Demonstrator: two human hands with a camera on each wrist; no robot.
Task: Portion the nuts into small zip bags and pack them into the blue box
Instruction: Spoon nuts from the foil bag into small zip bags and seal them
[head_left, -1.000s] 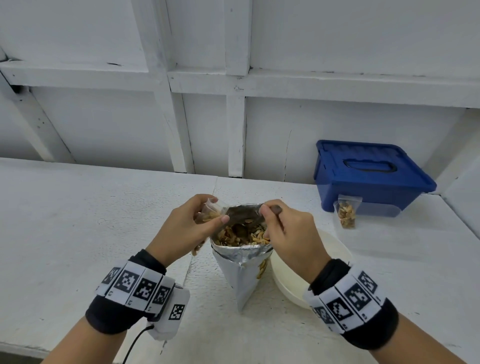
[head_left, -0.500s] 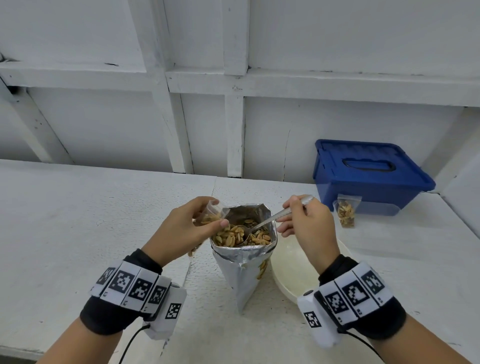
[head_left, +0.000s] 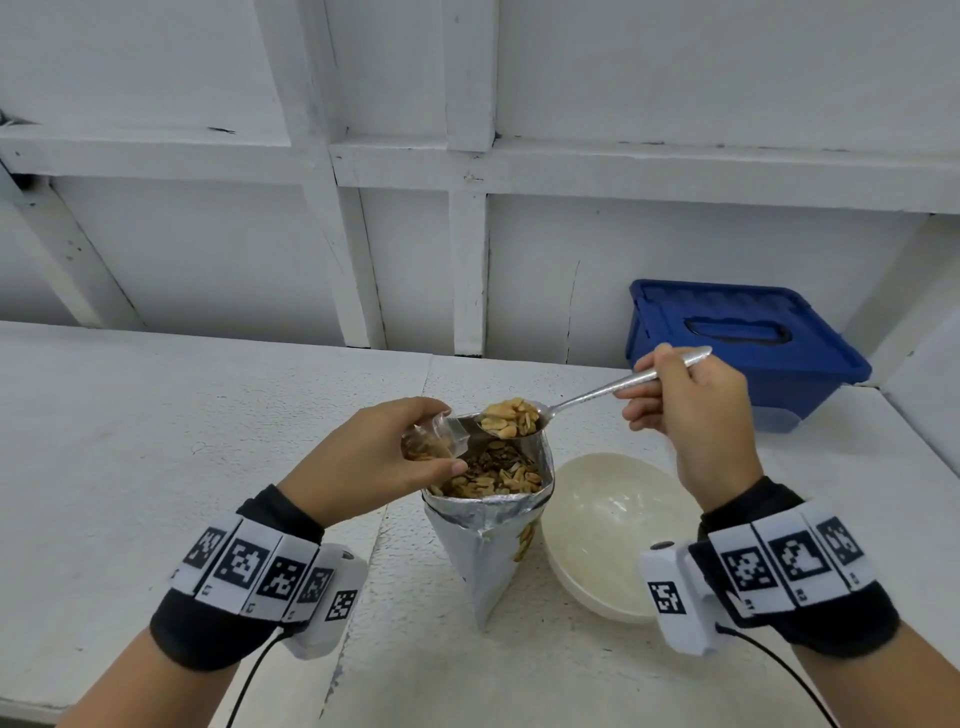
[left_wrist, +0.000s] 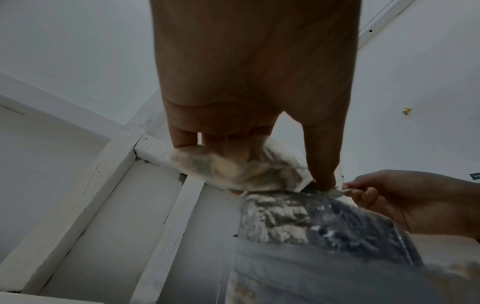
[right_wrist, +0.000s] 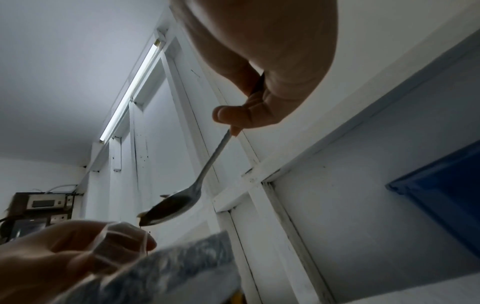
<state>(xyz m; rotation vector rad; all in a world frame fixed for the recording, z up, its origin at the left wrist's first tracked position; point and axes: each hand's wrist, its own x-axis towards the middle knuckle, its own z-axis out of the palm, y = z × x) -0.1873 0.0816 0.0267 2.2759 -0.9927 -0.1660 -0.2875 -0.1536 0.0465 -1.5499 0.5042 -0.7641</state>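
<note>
An open foil bag of nuts (head_left: 488, 540) stands on the white table, nuts showing in its mouth. My left hand (head_left: 379, 462) holds a small clear zip bag (head_left: 434, 441) with some nuts in it beside the foil bag's rim; the zip bag (left_wrist: 241, 170) hangs under my fingers in the left wrist view. My right hand (head_left: 685, 410) pinches the handle of a metal spoon (head_left: 587, 397), whose bowl, heaped with nuts (head_left: 509, 418), hovers right at the zip bag's mouth. The spoon (right_wrist: 182, 201) shows from below. The blue box (head_left: 737, 343) stands lidded at the back right.
An empty cream bowl (head_left: 613, 535) sits just right of the foil bag, under my right wrist. A white panelled wall (head_left: 415, 234) runs behind the table. The table (head_left: 156, 441) stretches wide to the left. Cables trail from both wristbands.
The spoon has come up out of the foil bag loaded with nuts and moved to the zip bag's mouth. My right hand rose up and right, now covering the filled zip bag by the box.
</note>
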